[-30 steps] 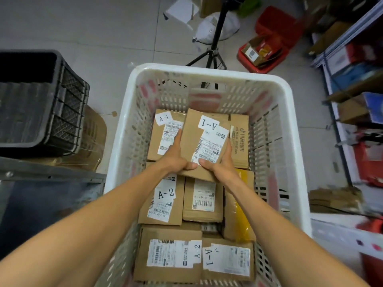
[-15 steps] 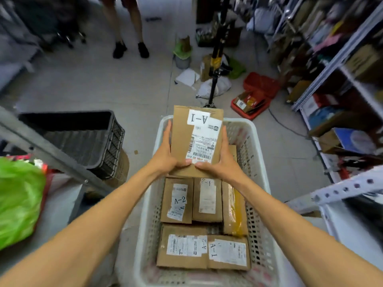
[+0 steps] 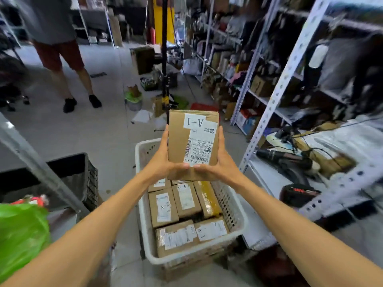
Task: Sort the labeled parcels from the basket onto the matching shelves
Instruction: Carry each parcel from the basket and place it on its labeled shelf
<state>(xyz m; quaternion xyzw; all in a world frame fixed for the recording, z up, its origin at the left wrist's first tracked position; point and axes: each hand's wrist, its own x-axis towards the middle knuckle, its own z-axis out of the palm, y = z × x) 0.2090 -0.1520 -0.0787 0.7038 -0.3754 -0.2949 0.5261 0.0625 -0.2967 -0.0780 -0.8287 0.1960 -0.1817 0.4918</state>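
L hand [image 3: 162, 162] & R hand [image 3: 222, 162] grip the A-1 parcel [image 3: 186, 141] at its 9 and 3 o'clock edges, fingers laid together up the sides, thumbs pinching the lower front. The parcel is upright in mid-air above the 12 o'clock end of the white basket [image 3: 142, 212]. More labeled parcels lie flat inside, incl. an A-2 parcel [image 3: 164, 207]; a metal shelving rack [image 3: 266, 119] stands at the basket's 2 o'clock and a black crate [image 3: 91, 183] at its 9 o'clock.

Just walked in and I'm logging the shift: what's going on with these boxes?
A person holds the A-1 parcel upright between the left hand and right hand, lifted above the white basket. An A-2 parcel and a second A-1 parcel lie among others in the basket. Metal shelving stands to the right.
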